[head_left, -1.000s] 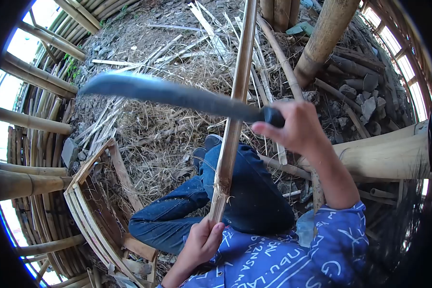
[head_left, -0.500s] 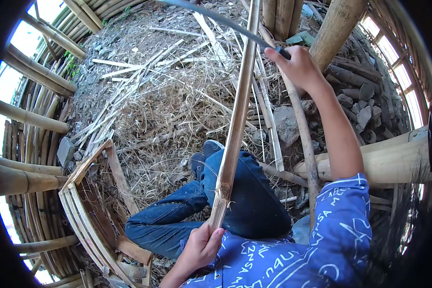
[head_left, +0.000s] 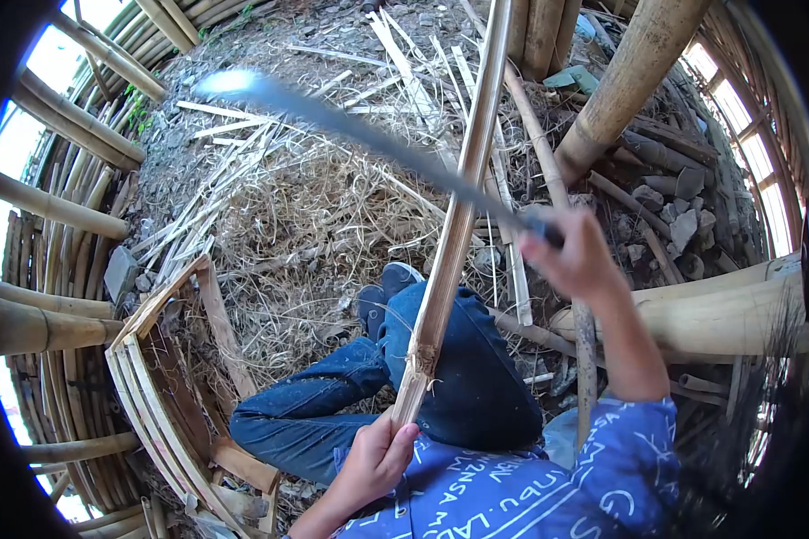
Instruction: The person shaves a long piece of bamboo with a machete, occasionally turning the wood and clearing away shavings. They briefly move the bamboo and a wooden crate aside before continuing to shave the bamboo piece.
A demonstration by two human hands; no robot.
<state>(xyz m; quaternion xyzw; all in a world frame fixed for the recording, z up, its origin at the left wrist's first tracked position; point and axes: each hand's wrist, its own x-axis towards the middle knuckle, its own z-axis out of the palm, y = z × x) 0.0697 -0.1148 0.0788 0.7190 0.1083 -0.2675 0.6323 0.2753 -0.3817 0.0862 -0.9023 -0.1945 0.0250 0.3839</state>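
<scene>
My left hand (head_left: 379,456) grips the near end of a long split bamboo strip (head_left: 459,220), just below its rough node. The strip slants up over my bent knee, its hollow inner side showing, and runs out of the top of the view. My right hand (head_left: 568,254), blurred by motion, is closed round the dark handle of a machete (head_left: 368,135). Its long grey blade points to the far left and crosses over the strip around mid-length. The blade's tip shines bright over the ground.
Pale bamboo slats (head_left: 243,135) and curly shavings (head_left: 306,211) litter the ground ahead. A wooden crate (head_left: 157,413) stands at my left. Thick bamboo poles (head_left: 634,81) rise at the right, near broken stones (head_left: 683,220). Bamboo walls line both sides.
My right hand has come down toward me with the machete, whose blade now crosses the strip lower along its length. My left hand and the strip's near end stay almost in place.
</scene>
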